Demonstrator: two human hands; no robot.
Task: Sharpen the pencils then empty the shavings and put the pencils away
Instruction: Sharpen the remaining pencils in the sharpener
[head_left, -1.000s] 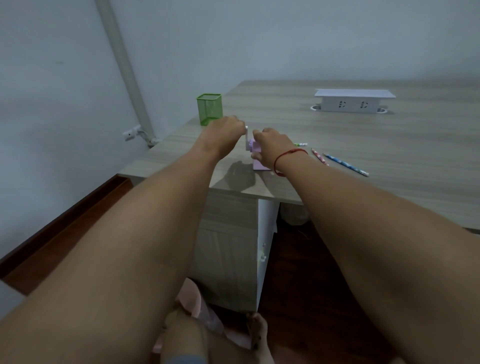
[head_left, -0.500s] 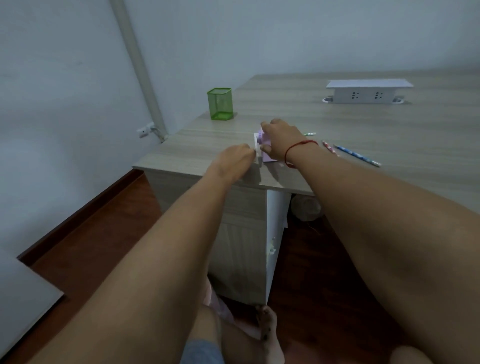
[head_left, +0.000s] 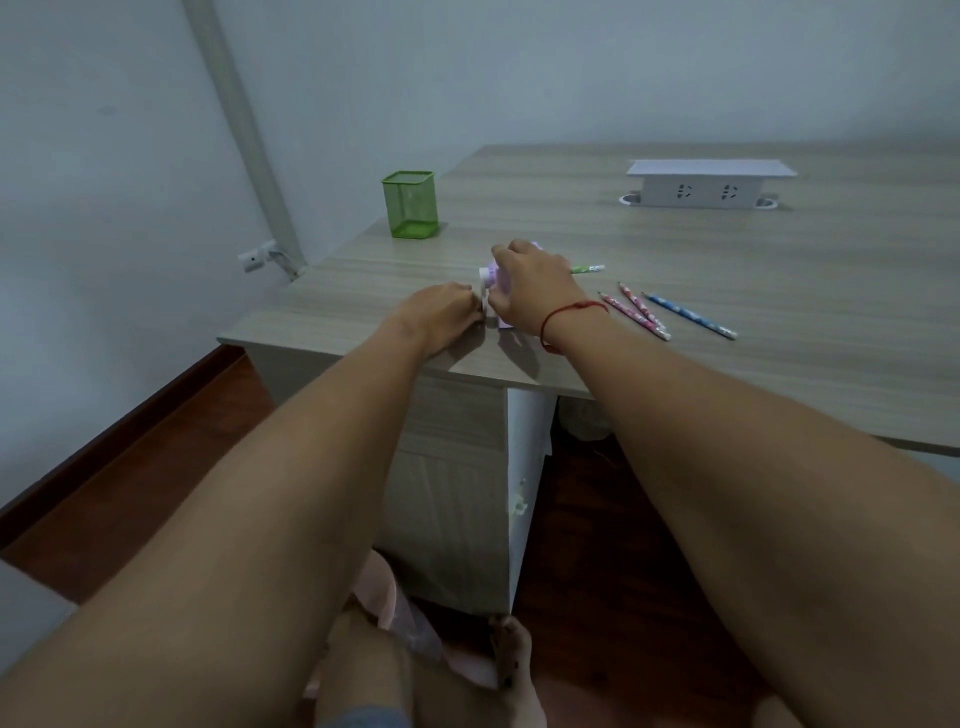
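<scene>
**Cranking station: hazards noted**

Item: pink sharpener (head_left: 503, 323), my right hand (head_left: 530, 291) clamped over its top; my left hand (head_left: 441, 312), left of it, pinches the crank (head_left: 485, 306). From its right side juts a green pencil (head_left: 587, 269); three pencils (head_left: 636, 317) lie further right. Hazards, judged: a slack hold lets it skid toward the desk edge (head_left: 363, 358) just nearer me; overcranking snaps the lead.
</scene>
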